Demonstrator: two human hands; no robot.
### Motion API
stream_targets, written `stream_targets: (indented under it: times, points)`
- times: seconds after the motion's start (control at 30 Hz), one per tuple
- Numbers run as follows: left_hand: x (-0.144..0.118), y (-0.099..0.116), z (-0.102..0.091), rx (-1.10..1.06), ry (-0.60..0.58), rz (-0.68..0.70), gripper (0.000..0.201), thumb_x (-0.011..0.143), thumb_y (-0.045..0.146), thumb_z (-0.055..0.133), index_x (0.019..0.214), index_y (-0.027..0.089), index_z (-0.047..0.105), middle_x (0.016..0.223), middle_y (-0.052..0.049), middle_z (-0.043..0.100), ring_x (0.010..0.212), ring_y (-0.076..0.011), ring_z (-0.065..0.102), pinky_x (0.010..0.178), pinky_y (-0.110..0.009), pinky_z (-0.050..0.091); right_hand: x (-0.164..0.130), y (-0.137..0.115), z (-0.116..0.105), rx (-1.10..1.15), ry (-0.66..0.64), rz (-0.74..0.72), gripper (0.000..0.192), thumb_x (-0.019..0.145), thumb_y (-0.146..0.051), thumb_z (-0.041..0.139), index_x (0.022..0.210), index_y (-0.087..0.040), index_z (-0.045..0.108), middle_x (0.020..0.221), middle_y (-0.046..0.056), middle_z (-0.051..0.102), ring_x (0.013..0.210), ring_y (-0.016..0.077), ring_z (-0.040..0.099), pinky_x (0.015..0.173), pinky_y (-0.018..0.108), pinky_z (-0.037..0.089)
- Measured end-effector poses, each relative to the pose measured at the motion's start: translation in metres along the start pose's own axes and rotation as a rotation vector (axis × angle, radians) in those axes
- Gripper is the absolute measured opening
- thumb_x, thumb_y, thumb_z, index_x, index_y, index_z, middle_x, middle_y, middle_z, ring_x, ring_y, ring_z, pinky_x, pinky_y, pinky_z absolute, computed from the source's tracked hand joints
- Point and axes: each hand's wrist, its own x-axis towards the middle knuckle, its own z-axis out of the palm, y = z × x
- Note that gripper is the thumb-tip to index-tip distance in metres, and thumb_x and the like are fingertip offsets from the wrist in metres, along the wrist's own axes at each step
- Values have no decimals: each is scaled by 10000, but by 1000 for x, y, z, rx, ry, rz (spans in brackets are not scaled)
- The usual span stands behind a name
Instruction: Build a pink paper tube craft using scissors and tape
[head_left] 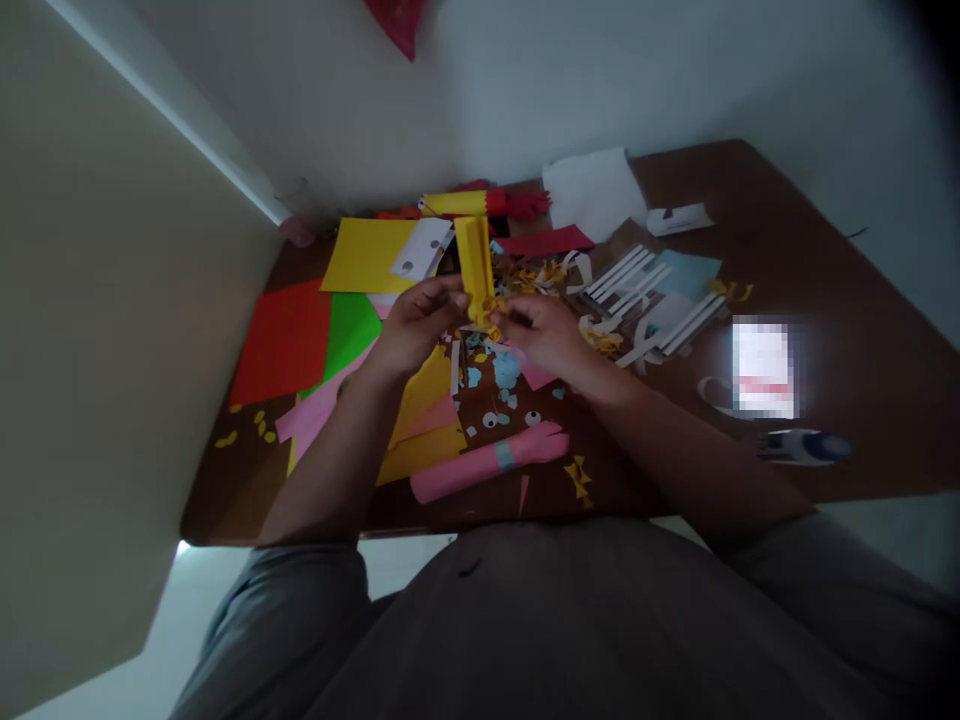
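Note:
A folded yellow paper piece (474,255) is held upright over the middle of the table, its lower end curled or cut into small bits. My left hand (421,318) pinches it from the left, thumb and fingers closed on its side. From the right, the fingers of my right hand (536,328) close on its curled lower end. Just below the hands lie light blue paper scraps (507,370) and paper eyes (490,420). Nearer my body rests a pink paper tube (487,462) with a blue band.
Red (281,340), green (352,328) and yellow sheets (364,255) lie left. A yellow and red paper tube (457,204) and white paper (596,190) are at the back. White strips (630,280), a blurred bright rectangle (763,367) and a glue bottle (806,447) lie right.

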Motion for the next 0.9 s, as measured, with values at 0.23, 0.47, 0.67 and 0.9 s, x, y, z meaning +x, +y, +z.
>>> stream_targets:
  times: [0.23,0.47,0.67,0.9]
  points:
    - [-22,-19,-3,907,-90,-345,417,948,623,835,994,218,750,1103,-184,859,1020,-361,802,871,-435,604,10,17,-39,-126,293,202,291,1167,-414,541,1139,-242,774,940,66,838,798,241,770,705,354,607]
    - [-30,-20,-1,1066,-207,-436,295,1013,478,687,1075,241,852,1146,-152,894,1094,-382,842,914,-419,620,-36,-18,-88,-613,-347,293,329,928,-377,933,683,-223,776,715,50,771,714,240,748,725,354,543]
    - [-16,-5,-8,1105,-162,-399,302,1039,409,645,1171,248,863,1240,-144,891,1145,-390,826,932,-436,623,14,-8,-105,-811,1,282,353,1144,-284,559,1244,-152,870,1328,240,830,1293,414,770,1083,496,574]
    - [25,13,-6,984,79,-146,337,1083,415,657,1327,284,848,1279,-100,891,1106,-342,819,903,-409,612,53,44,-94,-795,44,283,148,933,-116,792,1035,-154,893,1186,232,872,1177,415,809,1038,478,622]
